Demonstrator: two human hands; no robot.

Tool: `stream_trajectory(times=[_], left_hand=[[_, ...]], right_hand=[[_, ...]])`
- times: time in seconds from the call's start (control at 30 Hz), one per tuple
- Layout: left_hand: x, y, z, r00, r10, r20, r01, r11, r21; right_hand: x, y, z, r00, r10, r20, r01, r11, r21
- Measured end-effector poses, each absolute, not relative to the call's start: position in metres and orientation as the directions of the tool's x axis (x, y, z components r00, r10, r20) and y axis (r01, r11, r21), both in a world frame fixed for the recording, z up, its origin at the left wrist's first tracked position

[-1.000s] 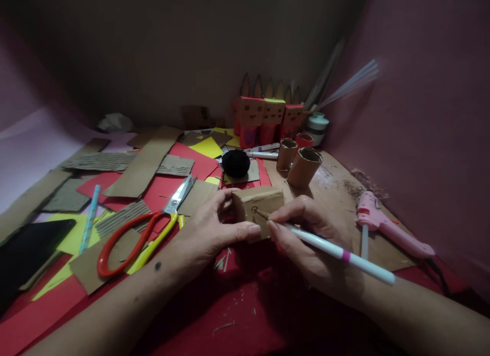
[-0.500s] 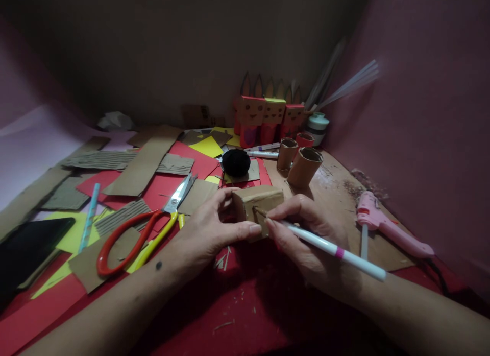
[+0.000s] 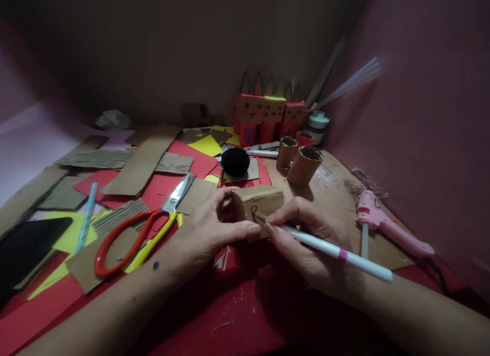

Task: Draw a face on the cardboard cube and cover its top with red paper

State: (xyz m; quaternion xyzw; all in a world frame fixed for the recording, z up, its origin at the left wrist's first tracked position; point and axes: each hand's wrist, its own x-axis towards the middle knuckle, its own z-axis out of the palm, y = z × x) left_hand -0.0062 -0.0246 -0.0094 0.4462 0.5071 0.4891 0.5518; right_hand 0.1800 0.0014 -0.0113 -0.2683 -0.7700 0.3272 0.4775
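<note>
A small cardboard box [image 3: 264,196] sits in my left hand [image 3: 214,226], whose thumb lies along its near face and whose fingers hold its left side. My right hand [image 3: 306,238] pinches a white marker [image 3: 325,246] with a purple band. The marker's tip rests at the near face of the box, where a dark looped line shows. Left of my hands lie scissors [image 3: 153,223] with one red and one yellow handle. Just behind the box is a round black fuzzy object [image 3: 235,162].
Cardboard tubes [image 3: 305,167] stand behind my right hand. Box-headed figures with drawn faces [image 3: 251,111] line the back. A pink glue gun [image 3: 386,226] lies on the right. Cardboard strips [image 3: 143,159] and coloured paper spread over the left, near a dark phone-like slab [image 3: 34,238].
The line on the box has grown into a loop with a tail. My right hand and the marker have shifted slightly right; my left hand still holds the box.
</note>
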Motion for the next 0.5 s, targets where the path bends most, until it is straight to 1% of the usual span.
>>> stream_trajectory(times=[0.17,0.5], left_hand=[[-0.0063,-0.0243,-0.0104,0.015,0.992,-0.126,-0.099,0.127,0.987],[-0.0047,-0.0259,-0.0099,0.002,0.992,-0.130,-0.103,0.129,0.986]], right_hand=[[0.1798,-0.0017,-0.0068,-0.376,0.787,0.488,0.128,0.566,-0.814],[0.1783,-0.0023,-0.0055,-0.354,0.844,0.404,0.115,0.468,-0.876]])
